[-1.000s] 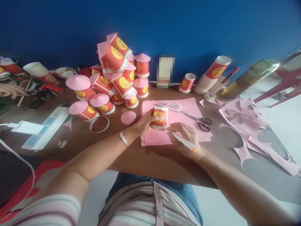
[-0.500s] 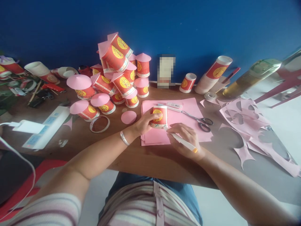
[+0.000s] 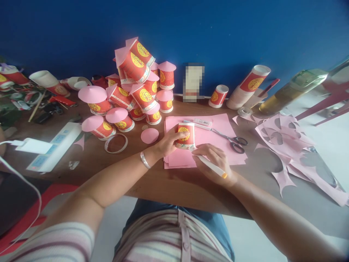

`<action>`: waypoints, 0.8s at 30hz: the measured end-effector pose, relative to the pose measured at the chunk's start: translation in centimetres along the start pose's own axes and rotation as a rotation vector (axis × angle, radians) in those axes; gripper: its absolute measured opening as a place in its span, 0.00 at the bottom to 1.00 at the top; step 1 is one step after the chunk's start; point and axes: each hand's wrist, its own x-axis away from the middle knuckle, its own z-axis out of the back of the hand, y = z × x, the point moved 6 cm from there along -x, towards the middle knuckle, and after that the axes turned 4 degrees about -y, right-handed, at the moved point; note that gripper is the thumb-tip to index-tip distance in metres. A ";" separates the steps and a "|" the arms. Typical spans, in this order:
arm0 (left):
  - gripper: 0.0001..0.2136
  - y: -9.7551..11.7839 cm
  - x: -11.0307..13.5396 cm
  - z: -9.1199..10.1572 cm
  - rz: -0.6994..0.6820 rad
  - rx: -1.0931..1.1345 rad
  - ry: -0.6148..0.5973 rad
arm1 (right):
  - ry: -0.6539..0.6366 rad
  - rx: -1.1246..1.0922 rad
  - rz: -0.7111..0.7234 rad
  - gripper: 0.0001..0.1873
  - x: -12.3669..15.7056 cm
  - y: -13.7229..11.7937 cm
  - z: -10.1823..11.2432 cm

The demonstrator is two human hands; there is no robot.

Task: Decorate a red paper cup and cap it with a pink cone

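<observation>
My left hand (image 3: 167, 142) grips a small red paper cup (image 3: 185, 135) with a yellow emblem, standing upside down on a stack of pink paper sheets (image 3: 207, 136). My right hand (image 3: 214, 160) is closed round a white pen (image 3: 211, 166) with an orange end; its tip touches the pink paper at the cup's rim. A pink paper disc (image 3: 149, 135) lies on the wooden table (image 3: 174, 182) just left of the sheets.
A heap of red cups with pink cone lids (image 3: 136, 87) stands behind. Scissors (image 3: 234, 141) and a glue stick (image 3: 202, 122) lie on the pink sheets. A tape ring (image 3: 116, 143) and power strip (image 3: 51, 145) sit left. Stacked cups (image 3: 247, 89) and pink offcuts (image 3: 286, 142) lie right.
The pen tip has crept a little along the cup's rim and the cup has turned slightly. Another person's hand at the far left edge has gone from view.
</observation>
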 end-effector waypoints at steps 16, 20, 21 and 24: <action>0.19 -0.2 0.0 0.3 -0.022 -0.036 -0.039 | 0.029 0.056 -0.030 0.07 0.3 0.6 0.0; 0.19 -0.1 0.1 0.2 -0.020 -0.022 -0.031 | 0.036 0.071 -0.036 0.07 0.1 0.5 0.1; 0.19 -0.1 0.1 0.2 -0.020 -0.020 -0.027 | 0.036 0.070 -0.036 0.07 0.1 0.5 0.1; 0.19 0.0 0.1 0.1 -0.023 -0.022 -0.023 | 0.033 0.066 -0.037 0.07 0.1 0.5 0.1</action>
